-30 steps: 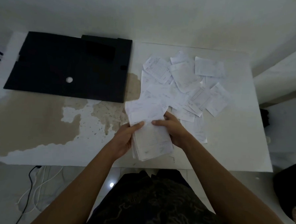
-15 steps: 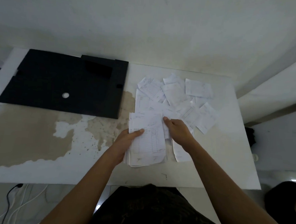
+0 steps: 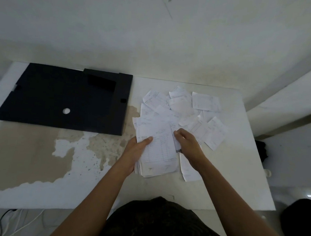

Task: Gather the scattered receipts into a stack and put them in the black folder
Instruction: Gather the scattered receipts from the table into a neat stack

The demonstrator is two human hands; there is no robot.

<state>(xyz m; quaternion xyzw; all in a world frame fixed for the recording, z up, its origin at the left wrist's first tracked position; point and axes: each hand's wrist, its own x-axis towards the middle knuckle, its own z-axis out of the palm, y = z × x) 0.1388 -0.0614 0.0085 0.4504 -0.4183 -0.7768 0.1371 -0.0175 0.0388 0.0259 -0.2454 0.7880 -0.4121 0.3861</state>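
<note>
pinching the thick stack of white paper receipts [image 3: 156, 152] in my left hand [image 3: 136, 151], i curl my right hand [image 3: 187, 143] onto a loose white receipt [image 3: 189, 166] beside it, mid-gathering, and must next slide it in before the open black folder [image 3: 62, 98] well left.

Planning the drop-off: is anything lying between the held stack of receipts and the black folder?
Nothing visible: only bare, stained white tabletop separates the stack of white paper receipts in the left hand from the flat black folder.
</note>
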